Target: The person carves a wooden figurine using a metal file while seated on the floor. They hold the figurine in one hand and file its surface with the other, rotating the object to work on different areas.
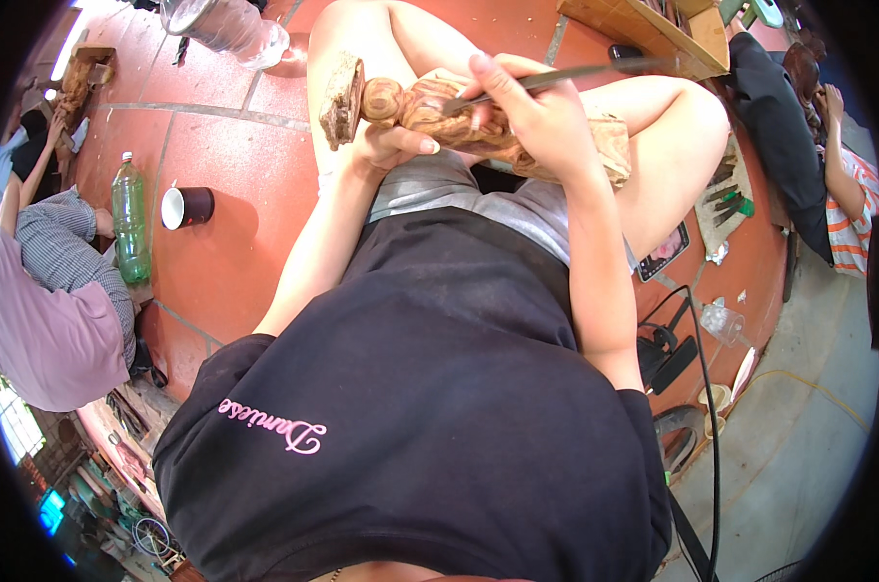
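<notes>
Resting across the person's bare thighs, a carved wooden figure [459, 121] of striped brown grain is held lengthwise, its rough bark-edged end pointing to the person's left and its blocky end lying on the right knee. The figure is gripped from below by the left hand [393, 144], whose fingers [408, 143] are curled around the narrow neck of the carving, with the thumb laid across the front. A slim metal carving tool [556, 76] is pinched by the right hand [536, 112]; its fingers [488, 78] are pressed together around the shaft, and the tip is set against the upper side of the wood. The tool's far end is seen reaching toward a wooden tray [653, 34] on the floor. To the left, a green plastic bottle [130, 218] and a dark mug [187, 207] with a white inside are stood on the red tiled floor [226, 262], just beside each other. A clear plastic bottle [236, 29] is laid farther off. Other people are seated at both edges of the view, well apart from the carving.
</notes>
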`<state>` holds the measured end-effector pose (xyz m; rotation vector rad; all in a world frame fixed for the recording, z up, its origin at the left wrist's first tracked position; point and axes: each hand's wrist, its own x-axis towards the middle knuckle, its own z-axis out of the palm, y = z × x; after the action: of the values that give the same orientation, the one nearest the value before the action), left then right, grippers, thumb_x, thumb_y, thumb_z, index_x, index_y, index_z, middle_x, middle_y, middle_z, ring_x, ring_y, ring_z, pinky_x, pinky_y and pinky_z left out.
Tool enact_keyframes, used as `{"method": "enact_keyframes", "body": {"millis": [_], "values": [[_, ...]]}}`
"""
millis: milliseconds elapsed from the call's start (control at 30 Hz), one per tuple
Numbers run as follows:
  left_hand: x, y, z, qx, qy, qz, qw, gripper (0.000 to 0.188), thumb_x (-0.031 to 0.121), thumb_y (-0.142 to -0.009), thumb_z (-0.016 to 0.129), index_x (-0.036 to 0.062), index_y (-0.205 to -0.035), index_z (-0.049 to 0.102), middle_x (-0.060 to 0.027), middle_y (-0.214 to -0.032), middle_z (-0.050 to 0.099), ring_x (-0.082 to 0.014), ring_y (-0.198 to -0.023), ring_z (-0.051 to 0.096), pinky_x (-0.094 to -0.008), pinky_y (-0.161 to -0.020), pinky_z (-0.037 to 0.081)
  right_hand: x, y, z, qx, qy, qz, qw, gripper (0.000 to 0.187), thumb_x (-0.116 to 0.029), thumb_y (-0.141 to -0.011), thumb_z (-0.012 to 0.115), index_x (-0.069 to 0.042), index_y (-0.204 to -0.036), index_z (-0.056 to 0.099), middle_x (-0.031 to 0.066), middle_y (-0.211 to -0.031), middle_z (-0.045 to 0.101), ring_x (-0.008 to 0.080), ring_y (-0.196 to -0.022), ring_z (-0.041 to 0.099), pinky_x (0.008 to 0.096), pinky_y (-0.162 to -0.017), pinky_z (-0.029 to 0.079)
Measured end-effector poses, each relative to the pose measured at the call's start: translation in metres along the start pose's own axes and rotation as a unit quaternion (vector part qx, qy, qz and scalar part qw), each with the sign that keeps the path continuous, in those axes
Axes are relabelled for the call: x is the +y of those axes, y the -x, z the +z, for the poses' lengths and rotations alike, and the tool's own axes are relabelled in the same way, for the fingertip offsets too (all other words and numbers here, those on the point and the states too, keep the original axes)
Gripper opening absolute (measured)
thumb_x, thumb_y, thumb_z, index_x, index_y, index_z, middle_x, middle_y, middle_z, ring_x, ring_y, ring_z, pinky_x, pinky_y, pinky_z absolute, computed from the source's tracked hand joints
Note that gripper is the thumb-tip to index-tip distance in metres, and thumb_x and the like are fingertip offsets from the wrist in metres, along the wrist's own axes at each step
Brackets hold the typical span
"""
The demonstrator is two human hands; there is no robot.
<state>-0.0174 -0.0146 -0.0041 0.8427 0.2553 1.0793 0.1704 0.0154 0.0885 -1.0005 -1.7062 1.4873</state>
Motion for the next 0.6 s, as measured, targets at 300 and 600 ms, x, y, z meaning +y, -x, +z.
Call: {"method": "enact_keyframes", "body": {"millis": [300, 600], "values": [[0.0, 0.002, 0.002, 0.011, 0.001, -0.003, 1.0, 0.07, -0.004, -0.062, 0.067, -0.0009, -0.127, 0.042, -0.013, -0.12, 0.055, -0.0218, -0.116, 0.052, -0.0313, -0.101, 0.04, 0.008, 0.0, 0.006, 0.023, -0.007, -0.037, 0.999, 0.04, -0.037, -0.095, 0.054, -0.001, -0.082, 0.067, 0.0012, -0.063, 0.062, 0.0038, -0.058, 0.055, 0.0193, -0.048, 0.036], [0.0, 0.001, 0.001, 0.01, 0.005, -0.005, 1.0, 0.07, -0.002, -0.061, 0.067, -0.0002, -0.126, 0.041, -0.0123, -0.12, 0.055, -0.0221, -0.116, 0.051, -0.031, -0.101, 0.04, 0.009, 0.001, 0.01, 0.044, -0.038, -0.046, 0.997, 0.044, -0.04, -0.094, 0.054, -0.001, -0.08, 0.068, 0.001, -0.061, 0.061, 0.0033, -0.056, 0.054, 0.0195, -0.046, 0.033]]}}
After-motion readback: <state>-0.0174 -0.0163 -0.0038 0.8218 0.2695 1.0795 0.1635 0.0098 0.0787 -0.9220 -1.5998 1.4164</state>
